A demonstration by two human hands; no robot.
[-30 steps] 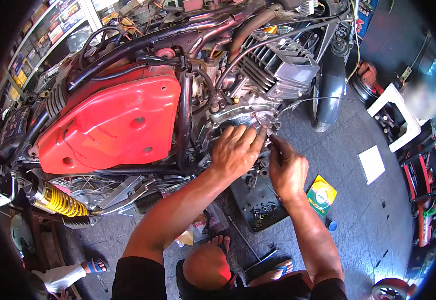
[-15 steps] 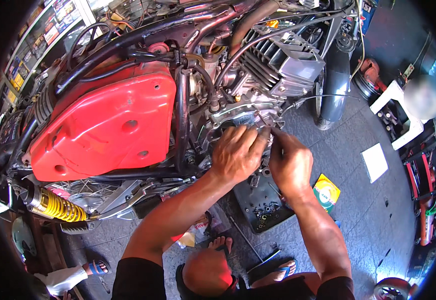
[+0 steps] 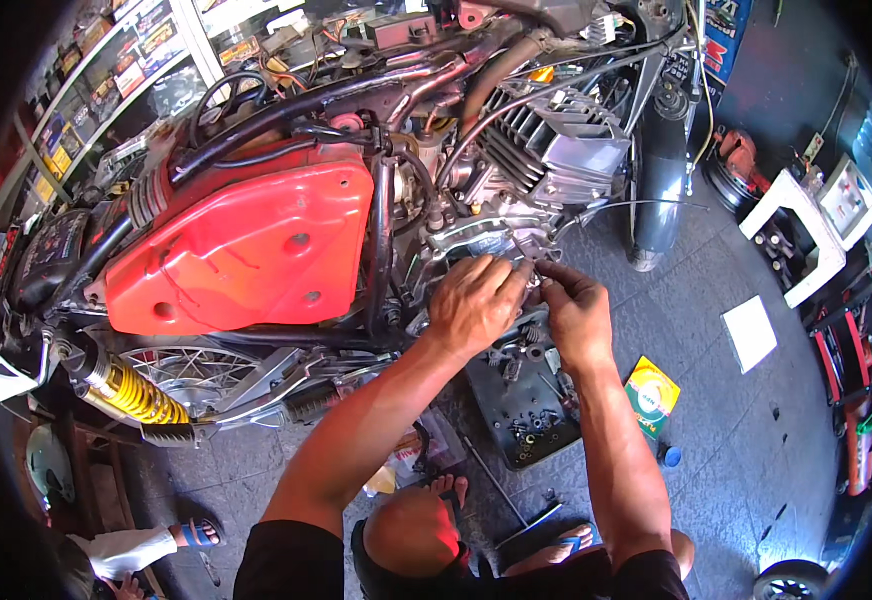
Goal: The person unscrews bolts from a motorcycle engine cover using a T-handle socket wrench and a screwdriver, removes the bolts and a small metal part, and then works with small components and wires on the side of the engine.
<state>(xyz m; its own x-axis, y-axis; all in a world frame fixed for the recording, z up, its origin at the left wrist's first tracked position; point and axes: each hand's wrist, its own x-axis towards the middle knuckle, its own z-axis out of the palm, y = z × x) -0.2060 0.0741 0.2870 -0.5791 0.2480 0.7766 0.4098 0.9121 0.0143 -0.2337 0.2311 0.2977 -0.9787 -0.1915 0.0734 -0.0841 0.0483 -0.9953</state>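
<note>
A stripped motorcycle lies across my view, with a red side tank (image 3: 236, 255) and a finned cylinder (image 3: 571, 140). My left hand (image 3: 471, 305) is at the open engine case (image 3: 486, 228), fingers curled at its lower edge; what they hold is hidden. Just right of it, my right hand (image 3: 576, 320) has thumb and index finger pinched at the right end of that case, on something small I cannot make out. Below both hands, a dark tray (image 3: 516, 400) holds several small bolts, washers and metal parts.
A yellow-green packet (image 3: 651, 395), blue cap (image 3: 670, 455) and white paper (image 3: 749, 333) lie on the floor. A long T-handle tool (image 3: 526, 520) lies by my feet. A white stand (image 3: 801, 200) and red-black parts (image 3: 861, 340) stand right. Another person's sandalled foot (image 3: 196, 533) is lower left.
Both hands stay at the engine case with small shifts of the fingers. The right hand went slightly right, then back left. The view has shifted a little.
</note>
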